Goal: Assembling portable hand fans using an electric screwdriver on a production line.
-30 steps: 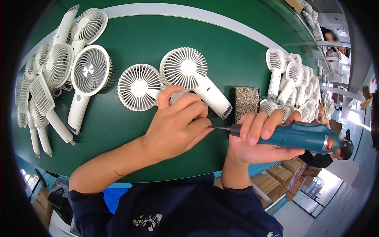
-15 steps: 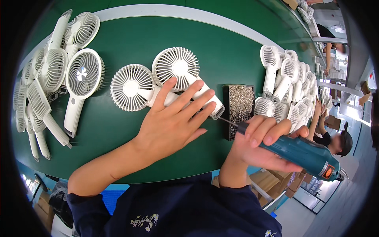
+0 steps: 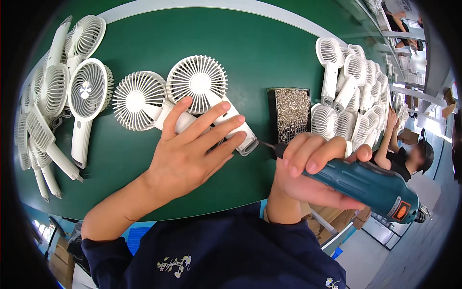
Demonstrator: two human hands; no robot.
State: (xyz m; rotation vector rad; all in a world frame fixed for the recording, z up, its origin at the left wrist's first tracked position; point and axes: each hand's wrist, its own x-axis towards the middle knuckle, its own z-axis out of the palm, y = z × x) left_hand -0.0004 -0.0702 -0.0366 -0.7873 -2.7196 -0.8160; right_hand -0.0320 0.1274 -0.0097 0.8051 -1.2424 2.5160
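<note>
working this from afar, i have the right grip (image 3: pixel 313 168) closed round a teal screwdriver (image 3: pixel 373 185), its bit (image 3: pixel 266 143) slanting left to the foot of a white fan (image 3: pixel 199 83); i cannot tell whether they touch. left of that, my left grip (image 3: pixel 180 161) lies open, fingers spread over this fan's handle and a second fan (image 3: pixel 136 100), probably to stop both sliding on the worktop (image 3: pixel 250 43). just above the right grip, a black box (image 3: pixel 272 115) holds small metal parts (image 3: pixel 292 108), likely there for a short reach. beyond it, rightward, is a heap of fans (image 3: pixel 355 70); farther, past the left grip, another heap (image 3: pixel 54 89) leaves the middle roomy.
</note>
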